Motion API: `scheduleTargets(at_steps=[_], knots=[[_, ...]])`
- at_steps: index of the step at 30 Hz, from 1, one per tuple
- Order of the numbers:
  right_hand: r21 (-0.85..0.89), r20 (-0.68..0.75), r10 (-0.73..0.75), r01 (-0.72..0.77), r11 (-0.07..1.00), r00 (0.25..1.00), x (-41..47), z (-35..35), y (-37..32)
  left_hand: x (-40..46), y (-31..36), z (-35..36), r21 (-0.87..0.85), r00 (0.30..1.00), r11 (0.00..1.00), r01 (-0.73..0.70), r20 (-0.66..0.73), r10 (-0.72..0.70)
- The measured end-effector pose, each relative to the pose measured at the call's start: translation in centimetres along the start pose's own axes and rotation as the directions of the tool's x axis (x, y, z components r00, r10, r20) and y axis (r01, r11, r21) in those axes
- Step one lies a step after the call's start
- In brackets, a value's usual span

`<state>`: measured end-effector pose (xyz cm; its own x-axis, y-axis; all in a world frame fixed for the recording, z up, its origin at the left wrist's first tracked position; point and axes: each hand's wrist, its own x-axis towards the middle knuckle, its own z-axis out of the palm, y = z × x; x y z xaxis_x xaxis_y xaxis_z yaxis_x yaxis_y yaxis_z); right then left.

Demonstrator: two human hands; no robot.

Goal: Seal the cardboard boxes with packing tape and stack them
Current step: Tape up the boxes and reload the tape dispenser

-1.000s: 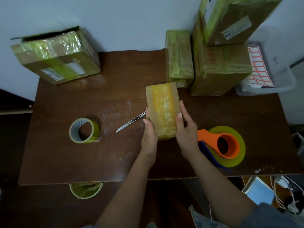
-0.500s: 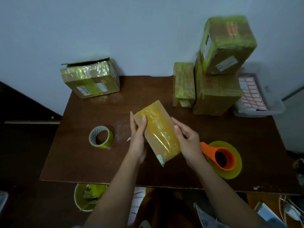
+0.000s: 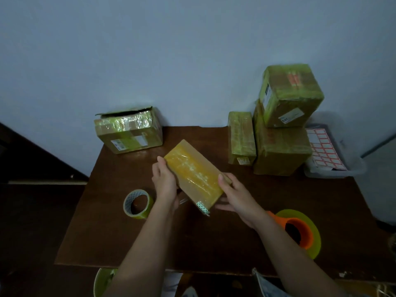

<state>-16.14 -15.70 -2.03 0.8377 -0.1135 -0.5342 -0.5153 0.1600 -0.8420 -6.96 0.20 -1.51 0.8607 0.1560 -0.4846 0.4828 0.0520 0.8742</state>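
Above table point(image 3: 214, 243) centre: taped box point(image 3: 194, 174) tilted | left hand point(image 3: 165, 183), right hand point(image 3: 237, 196) grip its long edges

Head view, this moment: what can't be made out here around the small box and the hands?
- Underside of the small taped box: faces away from the head camera.
- Left hand fingers: behind the box; only the thumb shows.
- Knife: hidden by the left hand and box.
- Label text on the open-flapped box and the stacked boxes: too small and dim.
- Tape dispenser: partly covered by the right hand's forearm.
- Roll below the table: cut off by the bottom edge.
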Motion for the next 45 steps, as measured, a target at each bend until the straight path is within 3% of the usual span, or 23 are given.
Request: scheduleTargets(at_steps=[2, 5, 10, 12, 17, 23, 27, 29, 31, 34, 37, 40, 43, 45], knots=[[-0.018, -0.092, -0.063, 0.062, 0.998, 0.994, 1.2, 0.8, -0.4, 0.7, 1.0, 0.5, -0.039, 0.998, 0.998, 0.051, 0.032, -0.05], [0.092, -0.257, -0.026, 0.052, 0.994, 0.966, 3.3, 1.8, -1.4, 1.3, 2.7, 1.7, -0.064, 0.976, 0.992, 0.112, 0.193, -0.098], [0.15, -0.474, 0.05, 0.025, 0.988, 0.879, 7.2, 2.0, -3.2, 3.5, 2.8, 4.2, 0.313, 0.866, 0.945, 0.098, 0.441, -0.236], [0.091, -0.535, 0.05, -0.002, 0.996, 0.843, 8.9, 1.8, -3.6, 4.7, 2.5, 5.1, 0.34, 0.86, 0.932, 0.123, 0.433, -0.271], [-0.047, -0.678, 0.036, -0.092, 0.995, 0.734, 12.2, 1.3, -4.1, 7.4, 1.9, 7.6, 0.204, 0.868, 0.971, 0.128, 0.451, -0.209], [0.066, -0.703, 0.042, 0.007, 0.998, 0.71, 13.2, 2.3, -4.9, 9.7, 2.9, 8.3, 0.136, 0.803, 0.983, 0.124, 0.568, -0.18], [-0.024, -0.819, -0.046, 0.046, 0.999, 0.573, 13.8, 4.1, -5.6, 11.8, 2.8, 6.4, 0.16, 0.924, 0.986, -0.039, 0.381, -0.025], [-0.141, -0.77, -0.188, 0.124, 0.982, 0.609, 14.4, 5.7, -6.4, 12.9, 3.4, 4.4, 0.099, 0.976, 0.987, -0.125, 0.191, 0.105], [-0.239, -0.644, -0.308, 0.198, 0.951, 0.7, 15.3, 7.7, -7.7, 14.2, 4.3, 1.9, 0.105, 0.972, 0.969, -0.223, -0.054, 0.23], [-0.341, -0.389, -0.368, 0.239, 0.909, 0.845, 17.6, 10.8, -9.2, 16.3, 6.1, -2.1, 0.194, 0.843, 0.922, -0.335, -0.375, 0.386], [-0.34, -0.179, -0.279, 0.207, 0.917, 0.943, 20.0, 14.0, -9.9, 19.4, 7.3, -6.3, 0.196, 0.746, 0.919, -0.341, -0.539, 0.392], [-0.298, -0.081, -0.2, 0.168, 0.94, 0.976, 21.9, 16.3, -10.3, 21.5, 8.6, -9.4, 0.167, 0.826, 0.965, -0.201, -0.5, 0.258], [-0.209, -0.05, -0.137, 0.124, 0.97, 0.989, 23.5, 17.6, -10.4, 23.9, 9.3, -11.7, 0.152, 0.946, 0.982, -0.108, -0.289, 0.149], [-0.154, -0.006, -0.118, 0.115, 0.981, 0.993, 24.2, 18.0, -10.5, 25.4, 9.4, -12.8, 0.146, 0.985, 0.987, -0.073, -0.146, 0.095]])
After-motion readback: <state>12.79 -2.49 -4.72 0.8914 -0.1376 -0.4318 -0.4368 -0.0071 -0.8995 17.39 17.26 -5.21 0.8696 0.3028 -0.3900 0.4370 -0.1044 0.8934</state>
